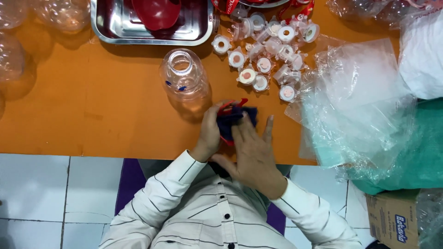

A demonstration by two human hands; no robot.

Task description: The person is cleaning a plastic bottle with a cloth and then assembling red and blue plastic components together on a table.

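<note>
My left hand (210, 133) and my right hand (251, 154) meet over the near edge of the orange table (92, 115). Together they grip a small red part wrapped in a dark blue cloth (233, 117); the right palm covers most of it. A clear plastic bottle (184, 78) with an open mouth stands just beyond my left hand, not touched.
Several small clear caps with pink centres (267, 50) lie heaped at the back. A steel tray (147, 23) holds a red funnel-like piece. Crumpled clear plastic bags (360, 101) lie at the right over green cloth. More clear bottles (14, 50) sit far left. A cardboard box (392, 219) stands on the floor.
</note>
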